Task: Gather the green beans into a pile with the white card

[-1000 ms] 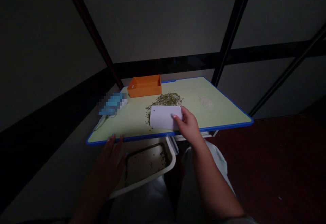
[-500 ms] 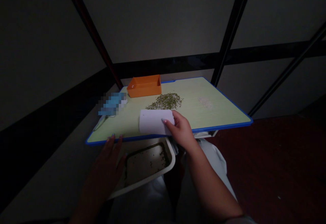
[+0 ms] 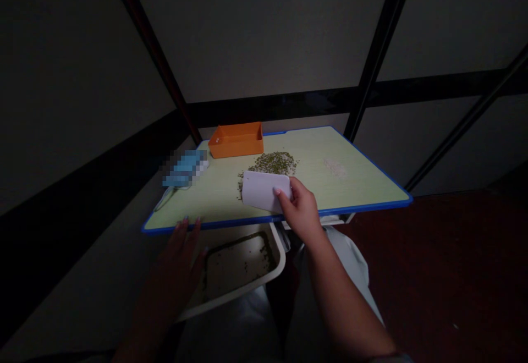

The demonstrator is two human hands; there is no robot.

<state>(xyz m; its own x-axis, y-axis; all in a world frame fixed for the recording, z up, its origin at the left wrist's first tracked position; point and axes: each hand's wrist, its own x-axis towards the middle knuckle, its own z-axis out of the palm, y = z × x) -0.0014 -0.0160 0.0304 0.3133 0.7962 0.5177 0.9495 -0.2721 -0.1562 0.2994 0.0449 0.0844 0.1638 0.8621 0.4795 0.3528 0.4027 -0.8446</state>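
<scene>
My right hand grips a white plastic scraper by its right end, thumb on top. The scraper is held low over the near part of the pale green tabletop, in front of a loose spread of mung beans. A few beans lie just left of its edge. My left hand, in shadow, has its fingers stretched out by the blue front edge of the table, above a pulled-out drawer. Nothing shows in that hand. Whether its fingertips touch the edge, I cannot tell.
An orange open box stands at the back left. A blurred blue item with a white cord lies at the left edge. Small whitish grains lie in a patch on the right. Dark beans are scattered in the drawer. Panelled walls rise behind.
My right hand has moved the scraper to the right and slightly tilted it. Beans by its left edge now show. My left hand stays in nearly the same place.
</scene>
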